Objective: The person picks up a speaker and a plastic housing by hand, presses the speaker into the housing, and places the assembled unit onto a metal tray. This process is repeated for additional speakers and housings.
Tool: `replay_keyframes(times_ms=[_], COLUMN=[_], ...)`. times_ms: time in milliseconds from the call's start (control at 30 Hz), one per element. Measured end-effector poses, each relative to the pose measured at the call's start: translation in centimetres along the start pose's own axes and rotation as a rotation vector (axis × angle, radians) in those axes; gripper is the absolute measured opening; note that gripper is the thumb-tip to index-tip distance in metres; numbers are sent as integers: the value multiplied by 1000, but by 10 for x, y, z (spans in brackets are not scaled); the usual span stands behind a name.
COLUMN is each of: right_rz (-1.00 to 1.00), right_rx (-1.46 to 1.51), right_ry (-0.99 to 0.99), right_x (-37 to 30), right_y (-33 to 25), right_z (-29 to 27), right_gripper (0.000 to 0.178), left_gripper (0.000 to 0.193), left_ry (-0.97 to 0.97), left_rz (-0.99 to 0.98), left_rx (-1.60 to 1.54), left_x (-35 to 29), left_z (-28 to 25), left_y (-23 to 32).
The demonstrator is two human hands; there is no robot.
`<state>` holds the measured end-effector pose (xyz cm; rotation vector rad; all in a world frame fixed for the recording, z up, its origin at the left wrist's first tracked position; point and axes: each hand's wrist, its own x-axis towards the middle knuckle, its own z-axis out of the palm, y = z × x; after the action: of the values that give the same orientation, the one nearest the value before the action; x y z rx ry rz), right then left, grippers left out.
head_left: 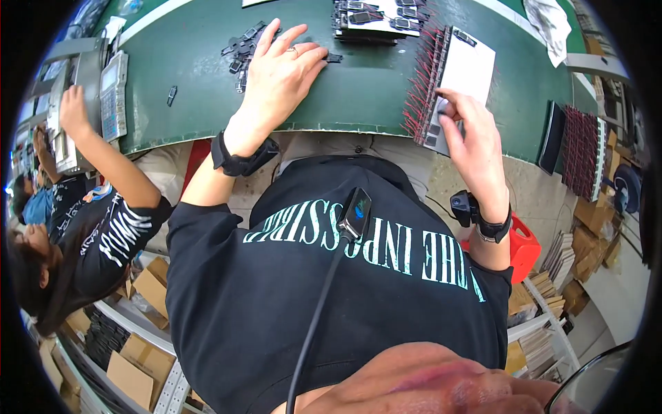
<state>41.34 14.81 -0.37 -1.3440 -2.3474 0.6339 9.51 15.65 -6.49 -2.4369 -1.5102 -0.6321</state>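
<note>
My left hand is over the green table, beside a pile of small black modules. Its thumb and index finger pinch a small black module, while the other fingers stretch out. At the right, my right hand reaches over a white board with a row of red-wired pieces along its left edge. The thumb and index finger are curled together by that edge around something dark, too small and blurred to name. One black module lies at the board's far end.
A stack of boards bearing black modules stands at the far middle. One loose module lies at left. Another red-wired board is beyond the table's right end. A co-worker sits at left, near a grey keypad device.
</note>
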Motion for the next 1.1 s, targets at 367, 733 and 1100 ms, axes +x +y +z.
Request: replay_keyframes(times_ms=[367,733,1100], right_rz=[375,313,323], right_rx=[980,1005,1054], right_ry=[231,253,210], right_x=[-7,-15,2], right_y=[12,21,-27], right_z=[-6,-2,14], right_gripper=[21,19,16], left_gripper=[28,28,27], left_ry=[9,-77,-41], left_rz=[-23,-33,-245], left_rx=[-112,-279,-726], left_x=[12,15,38], left_z=[0,6,-19], left_y=[14,24,83])
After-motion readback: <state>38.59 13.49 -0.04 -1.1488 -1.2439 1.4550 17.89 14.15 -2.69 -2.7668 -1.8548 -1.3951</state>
